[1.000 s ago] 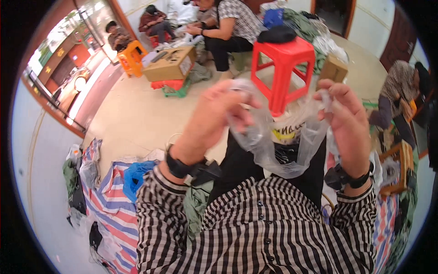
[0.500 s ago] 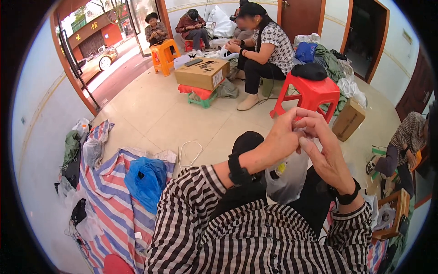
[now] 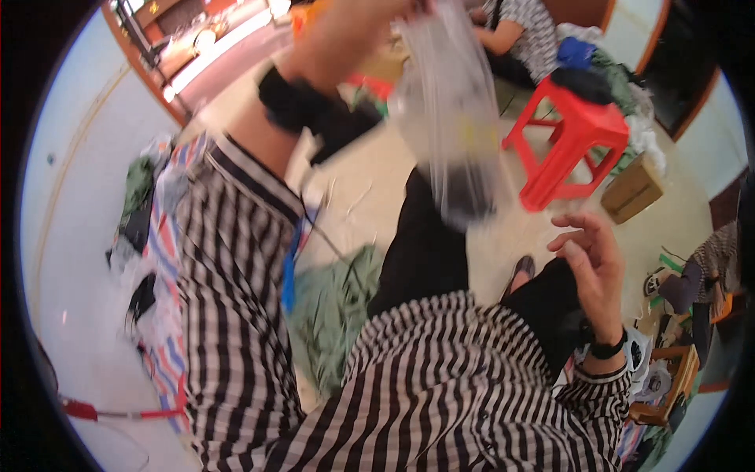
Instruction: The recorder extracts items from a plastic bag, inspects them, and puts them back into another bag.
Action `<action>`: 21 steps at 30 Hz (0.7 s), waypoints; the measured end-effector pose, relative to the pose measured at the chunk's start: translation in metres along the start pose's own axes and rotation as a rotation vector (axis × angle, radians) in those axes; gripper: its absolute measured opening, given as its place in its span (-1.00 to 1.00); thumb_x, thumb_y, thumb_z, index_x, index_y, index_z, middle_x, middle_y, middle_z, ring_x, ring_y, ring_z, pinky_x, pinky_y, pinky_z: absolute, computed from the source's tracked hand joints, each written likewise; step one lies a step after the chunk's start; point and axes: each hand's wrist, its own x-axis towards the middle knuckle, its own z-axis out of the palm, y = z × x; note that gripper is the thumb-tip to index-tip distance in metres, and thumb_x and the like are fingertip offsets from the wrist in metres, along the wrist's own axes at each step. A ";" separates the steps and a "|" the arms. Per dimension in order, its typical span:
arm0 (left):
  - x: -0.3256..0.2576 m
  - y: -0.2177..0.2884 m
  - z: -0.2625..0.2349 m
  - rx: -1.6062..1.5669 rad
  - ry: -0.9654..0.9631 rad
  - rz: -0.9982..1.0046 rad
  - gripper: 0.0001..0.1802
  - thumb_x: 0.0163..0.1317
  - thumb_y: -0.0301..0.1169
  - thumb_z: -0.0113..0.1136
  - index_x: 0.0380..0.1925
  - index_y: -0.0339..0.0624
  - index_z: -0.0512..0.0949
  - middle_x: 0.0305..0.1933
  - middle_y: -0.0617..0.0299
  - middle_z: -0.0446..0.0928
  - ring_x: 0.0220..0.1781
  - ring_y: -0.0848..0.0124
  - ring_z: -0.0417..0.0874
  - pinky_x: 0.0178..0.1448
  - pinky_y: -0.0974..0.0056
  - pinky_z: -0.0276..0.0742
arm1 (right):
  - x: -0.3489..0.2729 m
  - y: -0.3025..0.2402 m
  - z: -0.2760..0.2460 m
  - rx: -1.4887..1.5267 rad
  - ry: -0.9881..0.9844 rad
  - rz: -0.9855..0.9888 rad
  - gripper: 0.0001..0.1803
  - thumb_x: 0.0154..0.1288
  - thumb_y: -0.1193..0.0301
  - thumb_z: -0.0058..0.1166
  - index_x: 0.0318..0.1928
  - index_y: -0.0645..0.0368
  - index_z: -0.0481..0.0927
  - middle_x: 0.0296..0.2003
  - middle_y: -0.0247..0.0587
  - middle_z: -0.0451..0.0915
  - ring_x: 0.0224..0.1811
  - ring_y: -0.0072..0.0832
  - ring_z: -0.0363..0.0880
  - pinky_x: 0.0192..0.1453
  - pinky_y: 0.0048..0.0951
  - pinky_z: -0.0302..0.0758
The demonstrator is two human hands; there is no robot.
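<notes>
Head view: red stool point(image 3: 578, 138) stands on the floor, and just left of it hangs the clear plastic bag point(image 3: 452, 118), something dark sagging at its bottom. It looks light, limp and slippery, best pinched at the top edge, where my left hand point(image 3: 370, 16) grips it. Below the stool, my right hand point(image 3: 594, 263) is open, empty.

Clear plastic bag point(image 3: 452, 102) raised; brown carton point(image 3: 634, 189) beyond.

A makeshift sorting workroom: bare tiled floor point(image 3: 377, 197), red plastic stool point(image 3: 578, 138) heaped with clothes, brown cardboard box point(image 3: 633, 189), striped woven sheet point(image 3: 169, 259) of rags.
</notes>
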 end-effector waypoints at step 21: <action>-0.389 -0.025 -0.049 0.219 -0.325 -0.992 -0.90 0.06 -0.48 0.07 -0.42 -0.23 0.54 -0.56 0.18 0.52 -0.58 0.37 0.53 -0.48 0.29 0.47 | -0.014 0.137 0.012 0.182 -0.307 0.463 -0.78 0.28 0.50 -0.07 -0.07 0.25 0.44 -0.32 -0.26 0.59 -0.39 -0.60 0.55 -0.30 -0.61 0.46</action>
